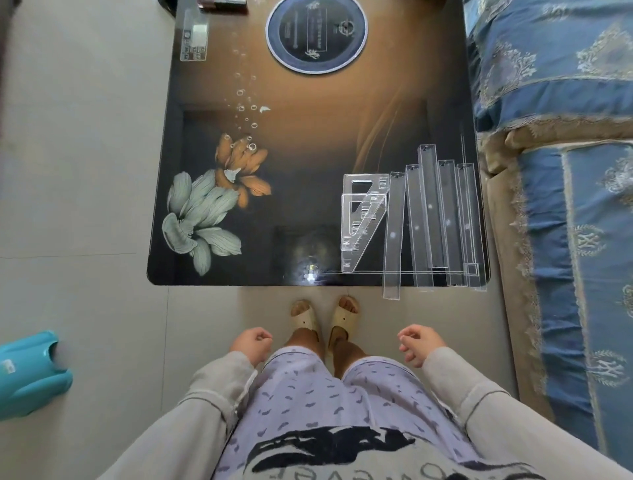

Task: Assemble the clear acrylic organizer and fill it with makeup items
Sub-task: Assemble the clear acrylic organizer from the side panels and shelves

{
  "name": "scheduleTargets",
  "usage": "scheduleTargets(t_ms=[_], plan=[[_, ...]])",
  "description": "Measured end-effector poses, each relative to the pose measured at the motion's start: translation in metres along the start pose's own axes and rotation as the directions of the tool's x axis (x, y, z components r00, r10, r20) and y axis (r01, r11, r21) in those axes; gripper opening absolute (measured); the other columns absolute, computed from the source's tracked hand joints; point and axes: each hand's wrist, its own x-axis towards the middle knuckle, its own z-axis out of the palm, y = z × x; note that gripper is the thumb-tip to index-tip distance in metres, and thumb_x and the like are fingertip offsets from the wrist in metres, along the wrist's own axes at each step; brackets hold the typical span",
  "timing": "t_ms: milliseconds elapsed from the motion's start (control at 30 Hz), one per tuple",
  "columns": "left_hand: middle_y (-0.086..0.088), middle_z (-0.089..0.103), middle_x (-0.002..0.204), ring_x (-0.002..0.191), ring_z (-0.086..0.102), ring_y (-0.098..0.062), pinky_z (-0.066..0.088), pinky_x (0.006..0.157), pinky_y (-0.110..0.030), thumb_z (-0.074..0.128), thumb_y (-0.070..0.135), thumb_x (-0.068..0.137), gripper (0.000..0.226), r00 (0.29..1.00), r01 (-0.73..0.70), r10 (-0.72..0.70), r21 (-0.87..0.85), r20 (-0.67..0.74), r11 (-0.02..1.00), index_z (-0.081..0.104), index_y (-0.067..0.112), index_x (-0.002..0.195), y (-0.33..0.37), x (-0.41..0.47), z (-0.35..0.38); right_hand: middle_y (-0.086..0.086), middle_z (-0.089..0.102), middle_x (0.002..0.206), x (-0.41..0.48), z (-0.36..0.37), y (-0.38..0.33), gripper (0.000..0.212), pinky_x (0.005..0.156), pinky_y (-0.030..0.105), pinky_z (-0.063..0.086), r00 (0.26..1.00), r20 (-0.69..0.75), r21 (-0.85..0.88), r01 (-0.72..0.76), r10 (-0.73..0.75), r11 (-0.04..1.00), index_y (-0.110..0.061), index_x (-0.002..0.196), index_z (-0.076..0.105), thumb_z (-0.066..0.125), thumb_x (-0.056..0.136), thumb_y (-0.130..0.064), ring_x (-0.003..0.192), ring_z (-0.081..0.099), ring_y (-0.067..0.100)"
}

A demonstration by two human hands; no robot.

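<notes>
Clear acrylic organizer parts lie at the near right corner of a dark glossy table (212,267). Two triangular side panels (363,219) overlap each other. Right of them lie several long clear trough strips (430,219), some sticking out past the table's front edge. Another small clear panel (194,36) lies at the far left corner. Dark makeup items (224,4) show at the top edge, mostly cut off. My left hand (252,342) and my right hand (418,343) hang below the table edge, fingers curled, holding nothing and touching no part.
A round dark induction plate (317,34) is set in the table's far middle. A blue patterned sofa (561,137) runs along the right side, close to the table. A teal plastic object (30,373) stands on the floor at left. My sandalled feet (325,318) stand at the table's front.
</notes>
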Motion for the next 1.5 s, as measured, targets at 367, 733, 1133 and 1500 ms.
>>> scheduleTargets(t_ms=[367,733,1133,1500], plan=[[-0.009,0.064,0.116,0.107,0.058,-0.026,0.043,0.086,-0.026,0.046,0.013,0.089,0.026,0.948,-0.286,0.303,0.154,-0.1,0.946,0.062,0.013,0.109,0.13,0.033,0.0,0.014,0.067,0.104,0.015,-0.014,-0.072,0.022,0.083,0.026,0.043,0.901,-0.382,0.09,0.259,-0.206,0.962,-0.005,0.105,0.063,0.049,0.089,-0.002,0.09,0.056,0.023],[-0.006,0.054,0.123,0.112,0.049,-0.025,0.043,0.091,-0.036,0.05,0.037,0.09,0.045,0.595,-0.544,0.717,0.475,-0.363,0.692,0.044,0.014,0.129,0.233,0.101,0.041,0.01,0.05,0.129,0.072,-0.003,-0.137,0.039,0.103,0.031,0.034,0.659,-0.617,-0.223,0.378,-0.43,0.899,-0.008,0.123,0.052,0.055,0.084,-0.006,0.121,0.042,0.025],[-0.004,0.056,0.122,0.115,0.046,-0.025,0.039,0.09,-0.034,0.054,0.042,0.083,0.05,0.511,-0.524,0.801,0.626,-0.311,0.577,0.047,0.015,0.125,0.24,0.128,0.06,0.009,0.036,0.144,0.101,0.011,-0.141,0.043,0.104,0.034,0.034,0.612,-0.707,-0.178,0.33,-0.354,0.927,-0.009,0.123,0.052,0.054,0.083,0.004,0.127,0.039,0.023],[0.002,0.052,0.092,0.09,0.055,-0.021,0.048,0.085,-0.03,0.061,0.009,0.078,0.034,0.745,-0.623,0.501,-0.191,-0.44,0.759,0.058,0.01,0.112,0.198,0.084,0.022,0.006,0.052,0.125,0.105,0.012,-0.148,0.019,0.094,0.036,0.039,0.63,-0.724,-0.152,0.251,-0.281,0.956,-0.012,0.105,0.06,0.053,0.088,-0.015,0.119,0.044,0.023]])
